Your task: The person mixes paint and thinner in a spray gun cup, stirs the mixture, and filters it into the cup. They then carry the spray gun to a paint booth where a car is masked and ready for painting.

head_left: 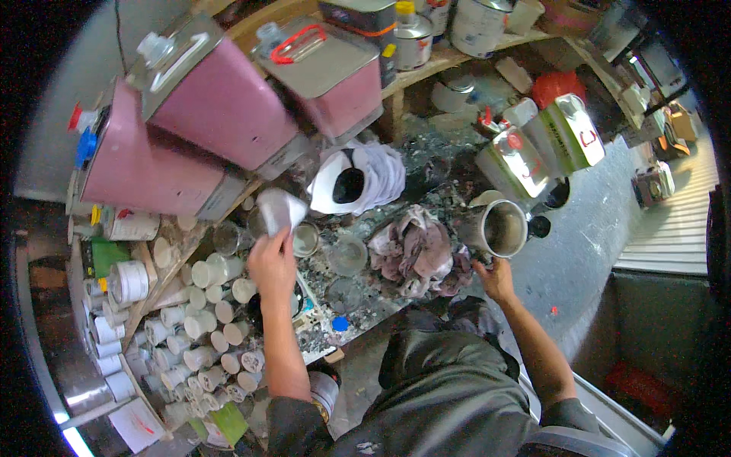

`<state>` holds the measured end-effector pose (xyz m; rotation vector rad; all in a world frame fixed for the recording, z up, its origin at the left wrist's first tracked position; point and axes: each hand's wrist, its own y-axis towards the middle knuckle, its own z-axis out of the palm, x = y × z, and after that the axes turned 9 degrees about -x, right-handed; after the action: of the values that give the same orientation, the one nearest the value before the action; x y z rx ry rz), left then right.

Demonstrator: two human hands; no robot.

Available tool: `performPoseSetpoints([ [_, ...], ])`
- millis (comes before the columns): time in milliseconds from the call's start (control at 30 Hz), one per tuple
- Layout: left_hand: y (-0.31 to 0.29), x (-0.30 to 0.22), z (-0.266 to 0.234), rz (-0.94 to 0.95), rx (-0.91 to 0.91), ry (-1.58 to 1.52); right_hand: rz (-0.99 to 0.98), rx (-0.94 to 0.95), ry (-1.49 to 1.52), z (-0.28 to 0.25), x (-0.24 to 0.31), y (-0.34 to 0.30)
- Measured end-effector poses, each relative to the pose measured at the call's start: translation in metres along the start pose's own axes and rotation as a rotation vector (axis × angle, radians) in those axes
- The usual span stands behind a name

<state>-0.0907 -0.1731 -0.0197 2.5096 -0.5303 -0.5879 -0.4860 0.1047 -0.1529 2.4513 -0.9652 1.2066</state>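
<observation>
My left hand is raised over the left side of the cluttered bench, its fingers closed around a blurred white paper cone. Below and beside it stand a small open jar and a translucent plastic cup. On the right, my right hand grips a grey mixing cup low on its near side; the cup's open mouth faces me and its inside looks greyish. A crumpled, stained rag lies between my hands. Behind it rests a stack of white paper pieces with a dark opening.
Large pink metal cans crowd the back left. Several small lidded pots fill a rack at the left. Two green-and-white cans stand at the back right. A blue cap lies near the bench's front edge. Paint tins line the shelf.
</observation>
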Motion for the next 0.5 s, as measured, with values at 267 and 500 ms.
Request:
performPoseSetpoints([
  [267, -0.050, -0.193, -0.083, 0.350, -0.011, -0.591, 0.138, 0.059, -0.152, 0.001, -0.002, 0.001],
  [500, -0.025, -0.278, -0.018, 0.524, 0.217, -0.463, 0.103, 0.008, -0.067, -0.004, -0.002, -0.002],
])
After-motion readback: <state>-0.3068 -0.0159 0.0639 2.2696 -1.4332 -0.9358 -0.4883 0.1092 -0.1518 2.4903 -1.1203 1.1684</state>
